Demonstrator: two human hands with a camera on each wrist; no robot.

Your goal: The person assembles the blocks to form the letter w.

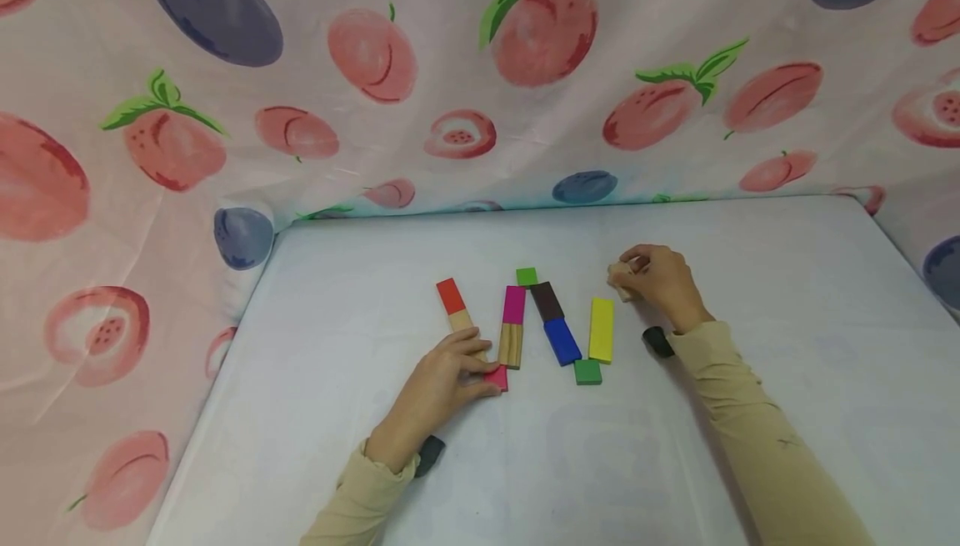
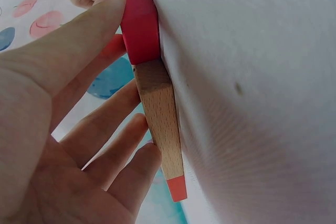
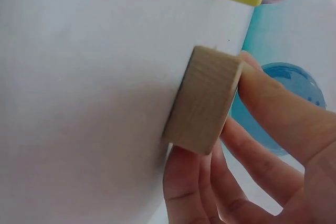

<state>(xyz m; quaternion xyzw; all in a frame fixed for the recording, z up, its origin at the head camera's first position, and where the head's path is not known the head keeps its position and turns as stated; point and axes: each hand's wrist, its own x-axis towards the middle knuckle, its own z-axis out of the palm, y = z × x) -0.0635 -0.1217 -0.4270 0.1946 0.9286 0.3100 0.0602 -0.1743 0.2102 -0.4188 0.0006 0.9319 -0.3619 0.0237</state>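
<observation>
My left hand (image 1: 435, 375) pinches a small pink block (image 1: 498, 377) between thumb and index finger, low in a zigzag row of blocks. Its other fingers lie along a plain wooden block (image 2: 160, 119), which has an orange-red block (image 1: 450, 295) at its far end. To the right of the row, my right hand (image 1: 669, 283) grips another plain wooden block (image 3: 205, 100) with thumb and fingertips, right at the table surface. Nearest to that hand stands the yellow block (image 1: 602, 329), apart from the held piece.
Between the hands, the row holds a magenta block (image 1: 514, 304), a striped wooden block (image 1: 511, 346), a dark brown block (image 1: 547, 302) and a blue block (image 1: 562, 341). Small green blocks sit at its top (image 1: 527, 277) and bottom (image 1: 588, 372). Fruit-patterned cloth (image 1: 465, 46) hangs behind the white table (image 1: 562, 479).
</observation>
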